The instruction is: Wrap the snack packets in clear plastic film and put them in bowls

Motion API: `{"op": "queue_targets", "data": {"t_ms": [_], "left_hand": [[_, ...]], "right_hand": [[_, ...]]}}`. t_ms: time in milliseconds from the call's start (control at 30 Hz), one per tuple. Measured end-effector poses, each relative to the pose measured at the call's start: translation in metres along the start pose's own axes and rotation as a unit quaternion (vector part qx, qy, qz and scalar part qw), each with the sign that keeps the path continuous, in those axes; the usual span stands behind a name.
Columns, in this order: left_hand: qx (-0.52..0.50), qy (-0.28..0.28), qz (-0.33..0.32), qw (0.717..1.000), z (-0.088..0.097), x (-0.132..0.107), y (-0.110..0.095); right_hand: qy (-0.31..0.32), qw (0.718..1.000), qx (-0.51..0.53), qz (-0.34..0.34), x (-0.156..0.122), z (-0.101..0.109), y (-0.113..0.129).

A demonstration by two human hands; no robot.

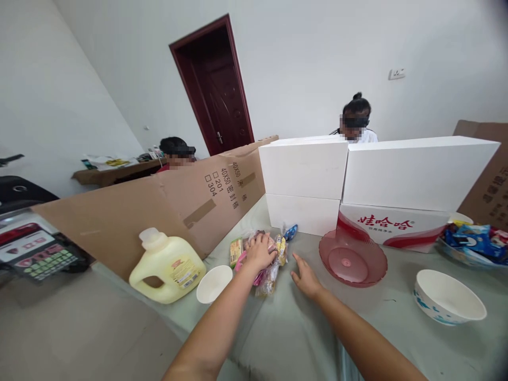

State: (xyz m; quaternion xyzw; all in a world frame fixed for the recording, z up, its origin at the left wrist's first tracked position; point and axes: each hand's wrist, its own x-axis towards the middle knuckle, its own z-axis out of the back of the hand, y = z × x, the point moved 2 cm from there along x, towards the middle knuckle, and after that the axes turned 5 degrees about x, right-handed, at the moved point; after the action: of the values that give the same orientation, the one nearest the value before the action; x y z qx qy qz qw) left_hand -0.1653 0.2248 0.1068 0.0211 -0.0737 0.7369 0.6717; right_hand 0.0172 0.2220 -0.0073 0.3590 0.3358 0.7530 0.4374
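My left hand rests on a pile of wrapped snacks on the grey-green table, its fingers curled over the packets. Just right of the pile, my right hand lies flat on the table with its fingers stretched out and nothing in it. A pink plastic plate sits empty to the right of that hand. A small white paper bowl stands left of the pile.
A yellow detergent jug stands at the left table edge before a cardboard screen. White boxes wall the back. A white bowl and a dish of blue packets sit right. Two people sit beyond.
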Motion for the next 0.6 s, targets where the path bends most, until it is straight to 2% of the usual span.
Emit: {"op": "queue_targets", "data": {"t_ms": [200, 333, 467, 600], "left_hand": [[-0.033, -0.02, -0.007, 0.999, 0.021, 0.012, 0.009], [-0.037, -0.079, 0.013, 0.996, 0.034, 0.004, 0.011], [-0.027, -0.13, 0.09, 0.987, 0.028, -0.005, 0.023], [-0.034, -0.088, 0.173, 0.98, 0.012, -0.001, 0.043]], "right_hand": [[-0.003, 1.0, 0.014, 0.006, 0.008, -0.009, 0.0], [-0.007, 1.0, 0.014, 0.015, 0.006, -0.012, 0.001], [-0.015, 0.999, -0.004, 0.036, 0.007, -0.012, 0.009], [-0.024, 0.997, -0.042, 0.053, 0.02, -0.02, 0.03]]}}
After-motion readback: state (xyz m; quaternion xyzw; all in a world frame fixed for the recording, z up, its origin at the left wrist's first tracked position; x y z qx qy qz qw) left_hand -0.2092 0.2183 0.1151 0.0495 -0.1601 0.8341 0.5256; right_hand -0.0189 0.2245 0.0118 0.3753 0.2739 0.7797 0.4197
